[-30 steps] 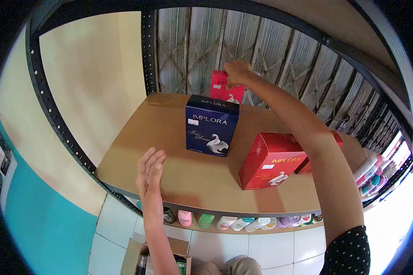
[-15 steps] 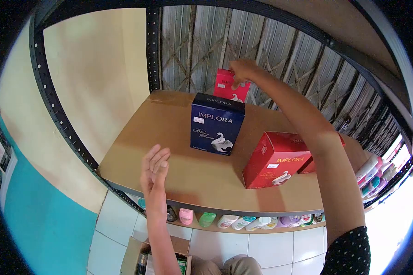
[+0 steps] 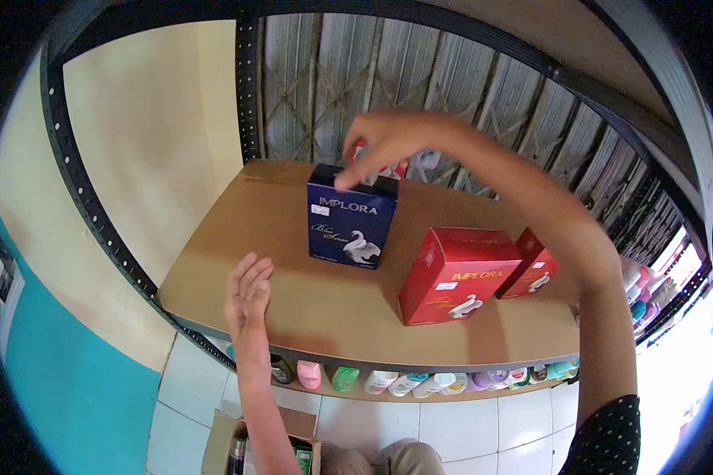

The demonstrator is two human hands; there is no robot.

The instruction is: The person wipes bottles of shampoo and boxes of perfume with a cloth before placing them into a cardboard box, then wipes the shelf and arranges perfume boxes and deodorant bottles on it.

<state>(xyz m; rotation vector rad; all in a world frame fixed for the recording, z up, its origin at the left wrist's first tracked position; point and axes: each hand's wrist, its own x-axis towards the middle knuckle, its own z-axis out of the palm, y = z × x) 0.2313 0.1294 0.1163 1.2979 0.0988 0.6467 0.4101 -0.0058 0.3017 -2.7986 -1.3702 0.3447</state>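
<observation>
A dark blue IMPLORA perfume box [image 3: 348, 222] with a white swan stands upright on the brown shelf [image 3: 238, 261]. My right hand [image 3: 396, 142] arches above its top, thumb and fingers apart, with the thumb near the upper front edge; whether it touches cannot be told. Behind the blue box, a pinkish-red box [image 3: 396, 169] is mostly hidden by that hand. My left hand [image 3: 248, 293] hovers at the shelf's front edge, palm up, fingers loosely bent and holding nothing. Right of the blue box stand a large red IMPLORA box [image 3: 455, 277] and a smaller red box [image 3: 531, 267].
Several bottles [image 3: 382, 381] line a lower shelf. An open cardboard carton [image 3: 222, 443] with items inside sits on the tiled floor below my left arm. Black perforated posts [image 3: 248, 95] frame the shelf, and a metal folding gate [image 3: 356, 79] closes its back.
My right hand has let go of the pinkish-red box and come forward over the blue box. The view has shifted slightly, so the smaller red box shows more. My left hand keeps its pose.
</observation>
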